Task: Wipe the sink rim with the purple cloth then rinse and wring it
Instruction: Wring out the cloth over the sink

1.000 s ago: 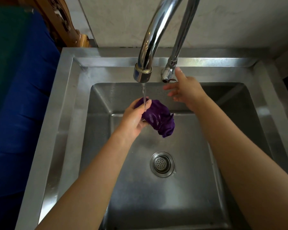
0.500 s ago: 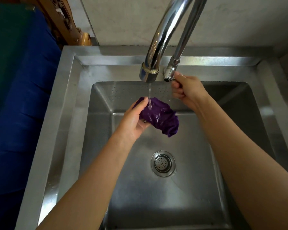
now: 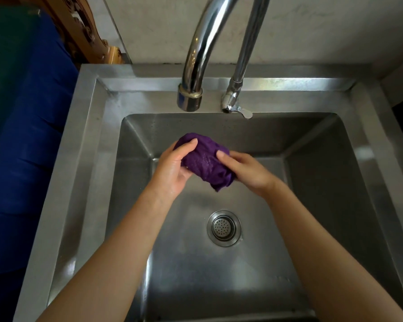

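The purple cloth (image 3: 205, 162) is bunched into a wet wad and held over the steel sink basin (image 3: 316, 182), below the spout. My left hand (image 3: 172, 169) grips its left end, thumb on top. My right hand (image 3: 247, 169) grips its right end, thumb pressed on the fabric. A loose corner of the cloth hangs down between the hands. No water runs from the faucet spout (image 3: 189, 98). The tap handle (image 3: 239, 110) sits just right of the spout. The sink rim (image 3: 82, 145) frames the basin on all sides.
A round drain strainer (image 3: 223, 228) lies in the basin floor below the hands. A blue surface (image 3: 26, 147) borders the sink on the left, with carved wood (image 3: 84, 31) behind it. A pale wall (image 3: 335, 31) rises behind the faucet pipes.
My right hand has left the tap handle and come down onto the cloth. The water stream has stopped. Both hands and the cloth have dropped slightly into the basin.
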